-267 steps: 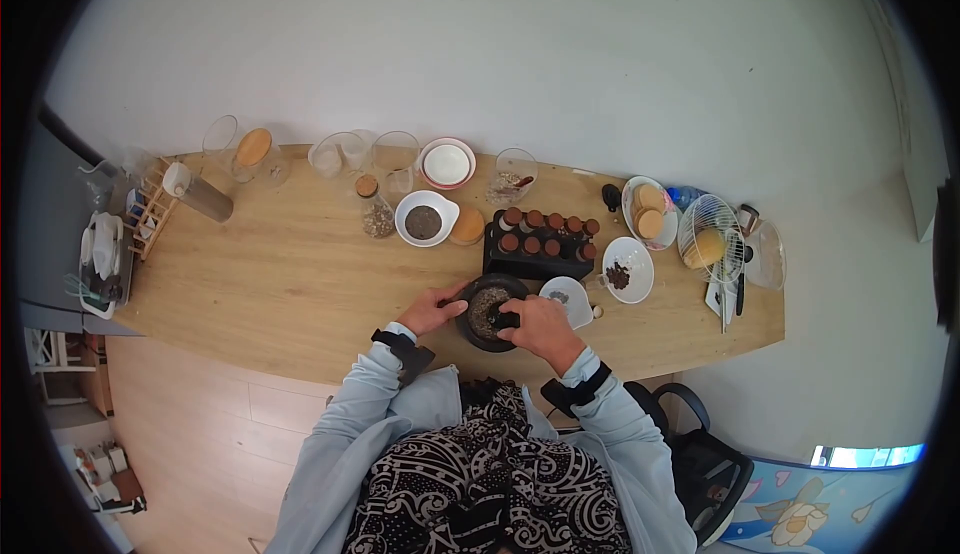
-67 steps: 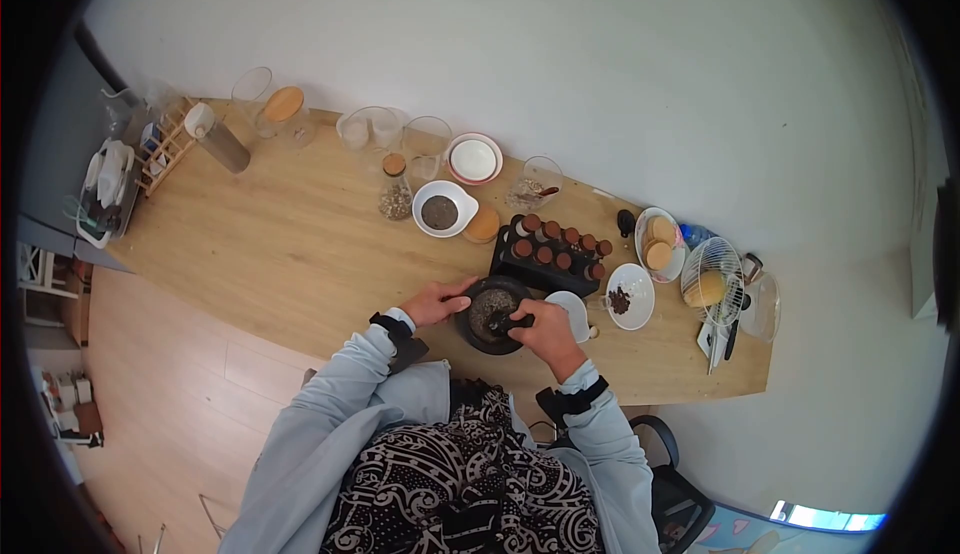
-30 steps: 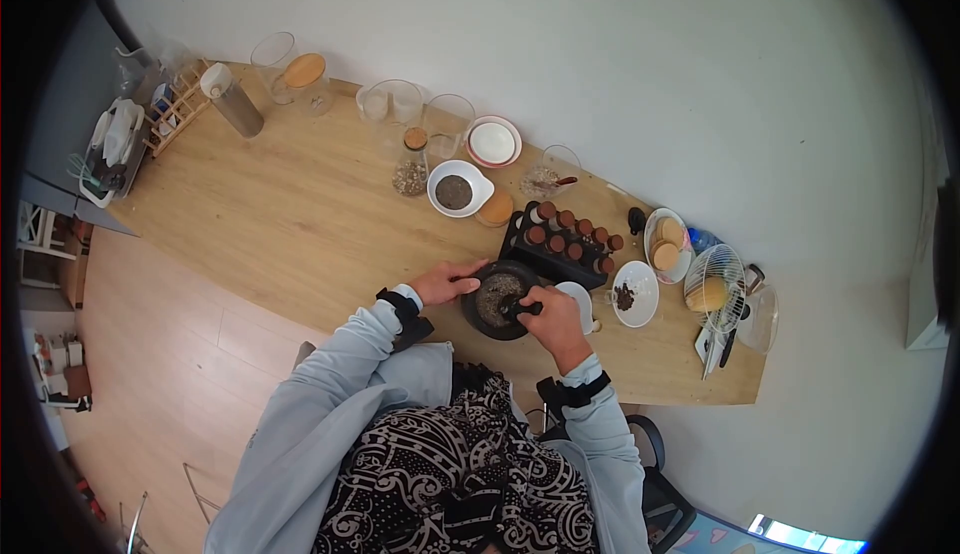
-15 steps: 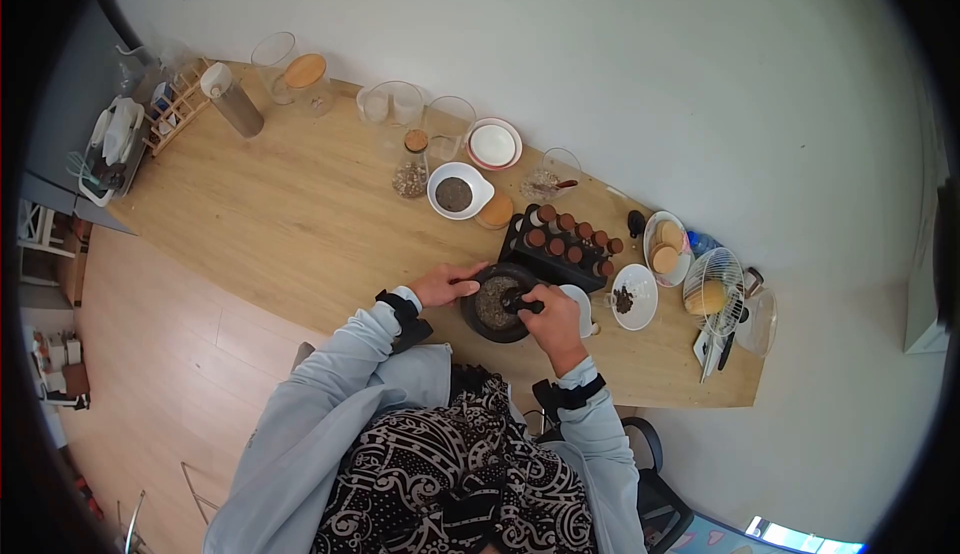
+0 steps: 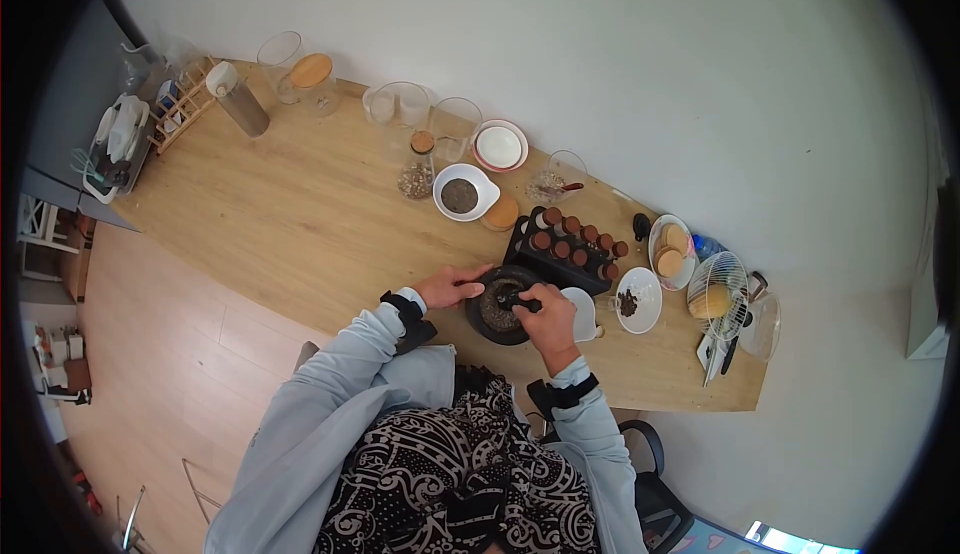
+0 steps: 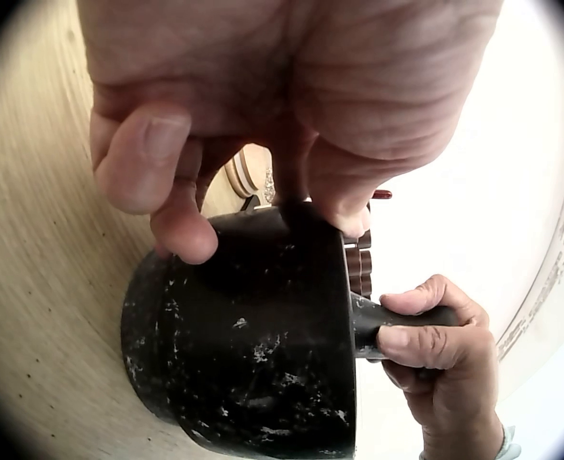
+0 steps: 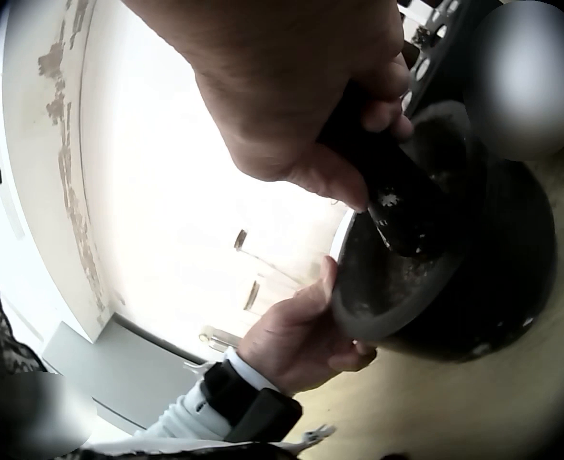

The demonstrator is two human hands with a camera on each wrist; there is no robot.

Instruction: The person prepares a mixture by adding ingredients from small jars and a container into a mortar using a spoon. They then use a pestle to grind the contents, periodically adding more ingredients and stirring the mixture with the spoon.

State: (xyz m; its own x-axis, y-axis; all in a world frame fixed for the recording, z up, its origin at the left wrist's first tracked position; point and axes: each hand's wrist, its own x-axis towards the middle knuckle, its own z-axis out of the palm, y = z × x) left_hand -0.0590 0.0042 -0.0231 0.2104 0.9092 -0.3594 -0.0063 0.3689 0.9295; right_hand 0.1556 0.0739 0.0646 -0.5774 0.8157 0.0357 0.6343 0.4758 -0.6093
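Observation:
A dark stone mortar (image 5: 474,316) with speckled, coarsely ground contents stands near the front edge of the table. My left hand (image 5: 450,287) holds it from the left, thumb at the rim and fingers curled against the outer wall, as the left wrist view shows. My right hand (image 5: 552,322) grips the black pestle (image 7: 394,201), whose lower end is down inside the mortar, tilted toward the right. A white bowl (image 5: 580,314) sits just right of the mortar, partly hidden by the right hand. Behind is a black rack (image 5: 518,244) of brown-capped spice jars.
Farther right stand a white bowl (image 5: 645,304) with dark bits, a plate (image 5: 655,247) with round tan pieces and a wire basket (image 5: 722,272). Behind are a white spouted bowl (image 5: 484,194) of dark grains and a corked jar (image 5: 416,179). A flask (image 5: 240,104) stands far left.
The head view has turned, tilting the table in it. My right hand has worked the pestle about inside the mortar, keeping its grip. My left hand stays at the mortar's left side.

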